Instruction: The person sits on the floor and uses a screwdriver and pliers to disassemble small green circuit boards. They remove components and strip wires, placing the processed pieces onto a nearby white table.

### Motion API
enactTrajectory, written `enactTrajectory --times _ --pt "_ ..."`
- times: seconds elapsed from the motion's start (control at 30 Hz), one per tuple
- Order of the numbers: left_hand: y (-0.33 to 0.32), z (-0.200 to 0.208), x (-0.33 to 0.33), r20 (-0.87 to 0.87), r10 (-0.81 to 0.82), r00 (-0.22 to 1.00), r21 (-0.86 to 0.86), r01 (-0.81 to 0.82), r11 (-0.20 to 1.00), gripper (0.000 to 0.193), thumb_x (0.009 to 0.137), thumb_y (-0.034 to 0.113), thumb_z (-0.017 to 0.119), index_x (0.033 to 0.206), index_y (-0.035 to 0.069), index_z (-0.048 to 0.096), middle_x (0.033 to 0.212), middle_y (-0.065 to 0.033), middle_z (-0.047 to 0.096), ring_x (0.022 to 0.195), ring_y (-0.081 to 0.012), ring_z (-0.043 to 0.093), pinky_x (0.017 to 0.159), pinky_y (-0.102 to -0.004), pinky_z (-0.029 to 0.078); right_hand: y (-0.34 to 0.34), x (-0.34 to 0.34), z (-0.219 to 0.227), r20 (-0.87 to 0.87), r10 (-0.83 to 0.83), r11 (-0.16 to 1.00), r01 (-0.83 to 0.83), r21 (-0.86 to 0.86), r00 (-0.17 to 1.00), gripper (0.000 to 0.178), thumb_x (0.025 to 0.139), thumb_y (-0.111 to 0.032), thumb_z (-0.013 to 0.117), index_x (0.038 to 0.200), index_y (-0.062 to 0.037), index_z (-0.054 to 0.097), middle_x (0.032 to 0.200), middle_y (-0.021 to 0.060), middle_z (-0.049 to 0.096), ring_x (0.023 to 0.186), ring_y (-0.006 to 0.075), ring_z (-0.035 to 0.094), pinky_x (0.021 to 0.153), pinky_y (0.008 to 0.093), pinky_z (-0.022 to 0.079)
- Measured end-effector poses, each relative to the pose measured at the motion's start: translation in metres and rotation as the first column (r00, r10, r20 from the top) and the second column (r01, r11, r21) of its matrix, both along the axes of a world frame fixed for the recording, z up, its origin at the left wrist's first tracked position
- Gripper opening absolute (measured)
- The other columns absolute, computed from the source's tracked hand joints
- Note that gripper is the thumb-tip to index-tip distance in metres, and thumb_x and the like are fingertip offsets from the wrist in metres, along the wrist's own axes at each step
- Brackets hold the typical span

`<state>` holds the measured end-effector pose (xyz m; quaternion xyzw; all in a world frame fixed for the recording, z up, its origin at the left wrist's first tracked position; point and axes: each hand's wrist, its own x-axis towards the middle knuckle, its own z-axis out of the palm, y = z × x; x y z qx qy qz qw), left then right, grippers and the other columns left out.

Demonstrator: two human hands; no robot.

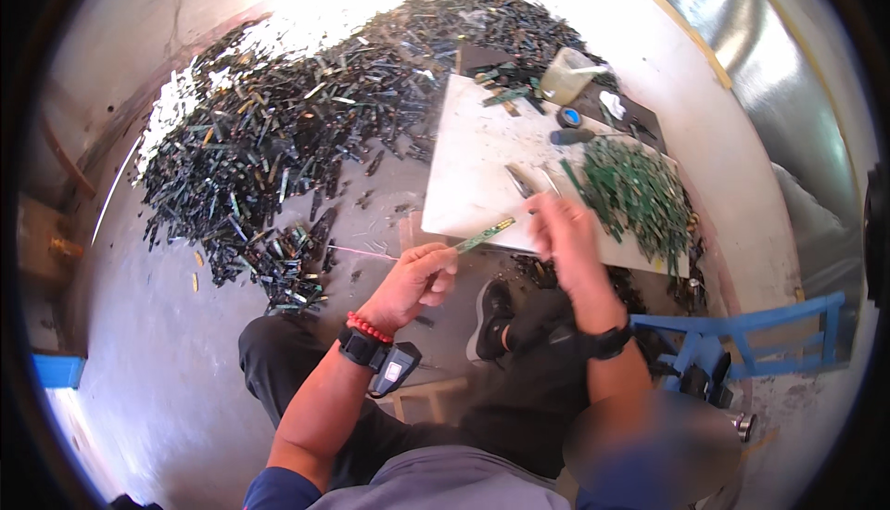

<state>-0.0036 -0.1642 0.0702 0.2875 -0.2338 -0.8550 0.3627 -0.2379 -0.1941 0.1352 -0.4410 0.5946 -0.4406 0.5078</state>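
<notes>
My left hand [419, 286], with a red bead bracelet at the wrist, grips one end of a narrow green circuit board strip [486, 235]. The strip's free end points up and right, towards my right hand. My right hand [567, 236] is over the near edge of a white board [473, 181], its fingers curled and blurred by motion. What those fingers pinch, if anything, I cannot make out. Just beyond the fingertips is a metal tool [519, 181], perhaps pliers. Right of that hand, a pile of green strips [640, 199] lies on the board.
A big heap of dark strips [278, 139] covers the floor ahead and left. On the board's far part are a dark-handled screwdriver [570, 136], a blue round tin [568, 118] and a yellowish plastic container [564, 77]. A blue chair [742, 332] stands at right.
</notes>
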Motion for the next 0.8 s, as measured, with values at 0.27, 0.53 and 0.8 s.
enactTrajectory --times 0.27,0.53,0.8 --pt "0.022 0.005 -0.016 0.180 -0.155 0.971 -0.044 0.166 0.985 0.023 0.097 0.023 0.056 0.080 0.007 0.055 0.064 0.0041 0.043 0.054 -0.0049 0.035 0.044 -0.0203 0.024 0.059 0.011 -0.013 -0.523 -0.067 0.987 -0.019 -0.158 0.849 0.033 0.093 -0.022 0.063 0.111 0.0059 0.060 0.070 0.0049 0.062 0.061 0.0110 0.057 0.058 0.0268 0.046" --pt "0.026 0.008 -0.017 0.181 -0.167 0.969 -0.048 0.178 0.983 0.023 0.097 0.022 0.058 0.080 0.007 0.056 0.063 0.0037 0.043 0.052 -0.0049 0.035 0.043 -0.0200 0.024 0.072 -0.011 -0.016 -0.037 0.128 0.989 -0.124 0.085 0.991 0.021 0.096 -0.019 0.060 0.102 0.0005 0.064 0.071 0.0029 0.062 0.053 0.0066 0.052 0.046 0.0207 0.040" --pt "0.032 0.002 -0.021 0.268 -0.199 0.942 -0.104 0.234 0.967 0.026 0.097 0.026 0.059 0.078 0.008 0.056 0.066 0.0052 0.045 0.054 -0.0033 0.035 0.044 -0.0194 0.025 0.052 -0.050 -0.015 0.248 -0.367 0.923 0.385 -0.027 0.897 0.009 0.094 -0.013 0.059 0.093 -0.0047 0.061 0.075 0.0071 0.066 0.055 0.0102 0.059 0.044 0.0211 0.042"
